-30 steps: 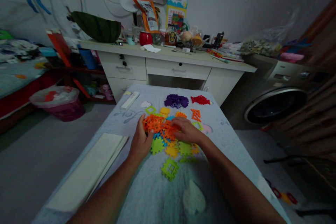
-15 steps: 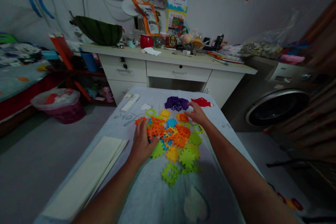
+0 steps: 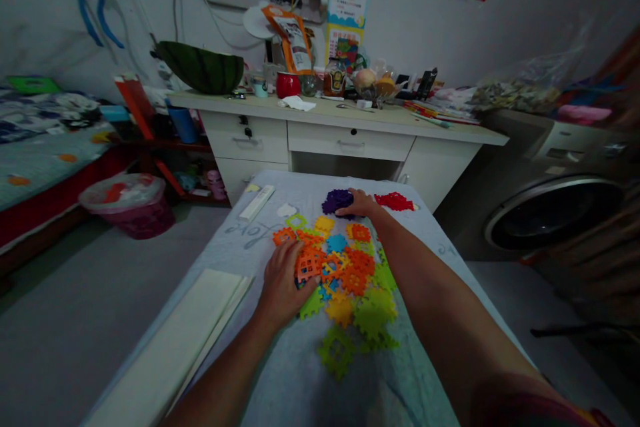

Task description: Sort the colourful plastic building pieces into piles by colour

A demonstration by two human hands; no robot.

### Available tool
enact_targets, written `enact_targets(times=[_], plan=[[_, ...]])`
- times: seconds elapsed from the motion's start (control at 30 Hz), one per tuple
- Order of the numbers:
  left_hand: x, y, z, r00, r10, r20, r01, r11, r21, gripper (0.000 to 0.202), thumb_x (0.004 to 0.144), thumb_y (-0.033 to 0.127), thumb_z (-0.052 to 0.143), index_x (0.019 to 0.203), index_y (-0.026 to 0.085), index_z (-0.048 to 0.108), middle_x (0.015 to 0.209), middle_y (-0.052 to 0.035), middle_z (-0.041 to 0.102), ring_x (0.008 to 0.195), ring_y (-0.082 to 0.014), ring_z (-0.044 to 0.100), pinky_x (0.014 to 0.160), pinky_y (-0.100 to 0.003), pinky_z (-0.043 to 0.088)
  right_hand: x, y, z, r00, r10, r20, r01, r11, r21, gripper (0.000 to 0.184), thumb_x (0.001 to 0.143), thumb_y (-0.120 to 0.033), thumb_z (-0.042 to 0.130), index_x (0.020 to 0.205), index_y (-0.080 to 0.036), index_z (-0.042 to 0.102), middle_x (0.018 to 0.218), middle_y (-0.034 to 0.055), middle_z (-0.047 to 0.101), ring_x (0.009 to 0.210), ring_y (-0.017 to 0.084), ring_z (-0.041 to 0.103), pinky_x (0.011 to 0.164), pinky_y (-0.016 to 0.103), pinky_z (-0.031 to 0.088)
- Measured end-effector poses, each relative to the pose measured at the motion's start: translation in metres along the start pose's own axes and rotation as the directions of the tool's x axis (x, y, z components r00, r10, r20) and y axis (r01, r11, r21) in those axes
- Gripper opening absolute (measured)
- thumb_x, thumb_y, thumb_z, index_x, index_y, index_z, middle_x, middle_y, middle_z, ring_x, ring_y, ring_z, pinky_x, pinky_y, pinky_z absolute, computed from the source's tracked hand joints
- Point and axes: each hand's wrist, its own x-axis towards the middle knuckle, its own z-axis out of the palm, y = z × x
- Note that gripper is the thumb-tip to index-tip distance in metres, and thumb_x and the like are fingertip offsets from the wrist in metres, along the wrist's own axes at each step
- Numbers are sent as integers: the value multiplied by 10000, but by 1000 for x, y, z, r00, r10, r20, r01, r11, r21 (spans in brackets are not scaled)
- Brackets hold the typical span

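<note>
My left hand (image 3: 283, 281) is at the left side of a pile of interlocking plastic building pieces. Its thumb and fingers close on an orange lattice piece (image 3: 309, 264), which sits tilted above the others. Farther back, my right hand (image 3: 364, 203) reaches onto a heap of purple building pieces (image 3: 335, 201), thumb and fingers around its right edge; how many it grips is hidden. Between the hands lie a blue piece (image 3: 337, 243), yellow pieces (image 3: 340, 309) and more orange pieces (image 3: 356, 273). Green pieces (image 3: 373, 313) spread toward me.
Red pieces (image 3: 395, 201) lie at the back right of the cloth-covered table (image 3: 295, 373). A long white box (image 3: 257, 203) and a folded pale sheet (image 3: 175, 340) are on the left. Behind stands a white desk (image 3: 345, 140); a washing machine (image 3: 540, 180) is at right.
My right hand has moved from beside the purple heap onto it, its fingers closing in. My left hand now grips an orange piece and has raised it slightly. The view has shifted a little.
</note>
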Motion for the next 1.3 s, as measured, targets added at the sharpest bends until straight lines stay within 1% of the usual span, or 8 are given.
enact_targets(times=[0.1, 0.43, 0.6, 0.7, 0.8, 1.0, 1.17, 1.3], plan=[[0, 2, -1, 1000, -9, -7, 9, 1000, 4, 600, 788, 379, 637, 1333, 203, 459, 1419, -139, 436, 1349, -318, 389, 1114, -522, 328, -9, -4, 4, 999, 40, 33, -39, 999, -25, 990, 540, -677, 777, 1366, -223, 475, 1406, 173, 471, 1232, 398, 490, 992, 497, 411], [1, 0, 0, 1000, -12, -22, 11, 1000, -19, 553, 780, 380, 638, 1295, 227, 505, 1390, -113, 470, 1329, -313, 412, 1110, -514, 335, -70, -3, -16, 983, -149, -110, 152, 988, 21, 666, 645, -284, 727, 1267, -153, 528, 1177, 135, 616, 1041, 259, 607, 915, 356, 467], [2, 1, -1, 999, -12, -33, 10, 998, -61, 529, 814, 424, 615, 1289, 219, 506, 1373, -118, 492, 1315, -310, 429, 1107, -521, 335, -120, -16, -39, 962, -270, -46, 269, 905, 330, 782, 667, -348, 764, 1358, -164, 448, 1228, 106, 616, 1064, 241, 613, 937, 353, 474], [1, 0, -3, 999, -15, -45, 10, 994, -112, 615, 831, 504, 598, 1348, 209, 445, 1383, -131, 488, 1315, -305, 434, 1097, -511, 354, -143, -30, -50, 894, -433, 111, 342, 822, 455, 1012, 602, -482, 829, 1451, -208, 353, 1401, 118, 512, 1207, 270, 551, 1005, 383, 450], [0, 0, -3, 998, -29, -50, 22, 990, -136, 737, 803, 560, 622, 1402, 207, 377, 1408, -147, 464, 1326, -315, 426, 1087, -512, 365, -145, -43, -54, 838, -520, 166, 383, 777, 499, 950, 664, -581, 768, 1452, -226, 374, 1456, 109, 463, 1277, 271, 501, 1050, 398, 420], [1, 2, -1, 1000, 2, -21, -3, 997, -71, 725, 763, 586, 652, 1350, 208, 453, 1405, -145, 454, 1338, -333, 399, 1105, -533, 333, -84, -46, -31, 966, -257, 30, 241, 935, 260, 559, 844, -504, 617, 1295, -179, 552, 1337, 127, 563, 1246, 260, 518, 1063, 400, 387], [0, 2, 0, 1000, 1, -8, -1, 1000, -8, 664, 770, 554, 654, 1320, 217, 499, 1400, -132, 452, 1334, -333, 394, 1108, -540, 326, -28, -49, 1, 997, 75, -28, -73, 995, 65, 998, 678, -613, 727, 1491, -226, 297, 1498, 170, 372, 1378, 351, 353, 1094, 480, 310], [-1, 1, 2, 1000, 1, -15, -1, 1000, -1, 654, 769, 517, 665, 1326, 220, 495, 1407, -124, 446, 1340, -330, 383, 1114, -540, 320, -4, -57, 15, 978, 205, 43, -206, 978, 26, 1127, 605, -762, 682, 1521, -308, 208, 1581, 176, 185, 1422, 443, 221, 1091, 576, 237]])
